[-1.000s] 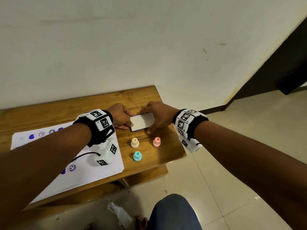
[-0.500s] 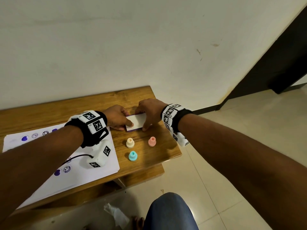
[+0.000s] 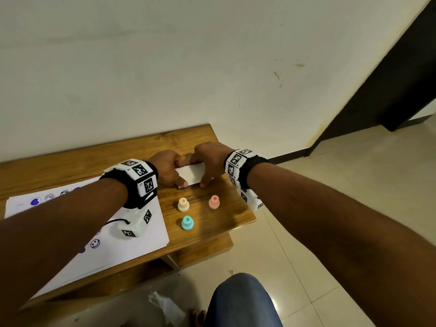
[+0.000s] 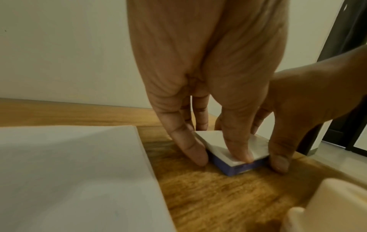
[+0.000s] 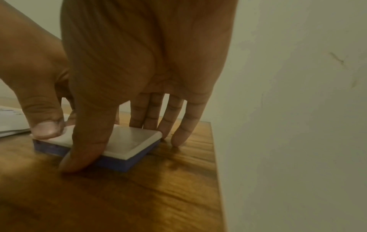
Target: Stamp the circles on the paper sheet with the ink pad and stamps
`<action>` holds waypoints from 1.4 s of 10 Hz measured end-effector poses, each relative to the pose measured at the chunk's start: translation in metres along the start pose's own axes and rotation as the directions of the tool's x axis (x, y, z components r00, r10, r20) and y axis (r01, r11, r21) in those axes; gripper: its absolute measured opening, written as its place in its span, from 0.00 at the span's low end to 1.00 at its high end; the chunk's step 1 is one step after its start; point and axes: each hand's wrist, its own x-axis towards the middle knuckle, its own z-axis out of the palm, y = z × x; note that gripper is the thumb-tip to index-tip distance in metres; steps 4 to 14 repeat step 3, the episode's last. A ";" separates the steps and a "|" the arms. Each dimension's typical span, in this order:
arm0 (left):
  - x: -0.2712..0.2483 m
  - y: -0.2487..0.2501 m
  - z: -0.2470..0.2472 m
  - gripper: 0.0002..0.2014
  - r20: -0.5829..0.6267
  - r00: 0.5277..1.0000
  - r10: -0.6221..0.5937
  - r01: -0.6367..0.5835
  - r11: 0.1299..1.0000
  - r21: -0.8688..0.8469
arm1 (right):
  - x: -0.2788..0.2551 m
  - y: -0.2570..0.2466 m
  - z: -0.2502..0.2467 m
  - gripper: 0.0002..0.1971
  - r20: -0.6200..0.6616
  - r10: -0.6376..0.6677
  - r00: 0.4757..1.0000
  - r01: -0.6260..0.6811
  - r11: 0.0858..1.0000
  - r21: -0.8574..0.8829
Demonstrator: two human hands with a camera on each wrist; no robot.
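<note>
The ink pad (image 3: 191, 173) has a white lid lying down on a blue base and sits on the wooden table (image 3: 212, 232) near its far right corner. My left hand (image 3: 181, 173) holds its left end, thumb on the lid (image 4: 258, 145), other fingers at the side and behind. My right hand (image 3: 200, 172) grips the right end, thumb at the front edge of the ink pad (image 5: 131, 141), fingers behind. Nearer me stand three small stamps: cream (image 3: 183, 204), pink (image 3: 214, 202), teal (image 3: 187, 223). The paper sheet (image 3: 132, 246) lies to the left, partly under my left arm.
Purple hearts and smiley faces mark the sheet's circles (image 3: 95, 243). The table's right edge (image 3: 250, 208) is close to my right wrist, with tiled floor beyond. A wall (image 3: 212, 67) runs right behind the table. My knee (image 3: 238, 300) is below the front edge.
The head view has swung a little, so everything sits further left in the picture. Both hands stay on the ink pad, and the stamps have not moved on the table.
</note>
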 end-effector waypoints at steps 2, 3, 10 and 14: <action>-0.008 -0.007 0.001 0.26 0.037 0.999 0.035 -0.032 0.997 -0.071 | -0.003 -0.001 0.010 0.41 -0.020 0.036 0.999 -0.034 0.997 0.068; -0.012 -0.018 -0.001 0.32 0.056 0.997 -0.043 0.059 0.948 -0.313 | -0.010 0.002 0.017 0.49 -0.044 0.078 0.996 -0.069 0.983 0.172; -0.012 -0.018 -0.001 0.32 0.056 0.997 -0.043 0.059 0.948 -0.313 | -0.010 0.002 0.017 0.49 -0.044 0.078 0.996 -0.069 0.983 0.172; -0.012 -0.018 -0.001 0.32 0.056 0.997 -0.043 0.059 0.948 -0.313 | -0.010 0.002 0.017 0.49 -0.044 0.078 0.996 -0.069 0.983 0.172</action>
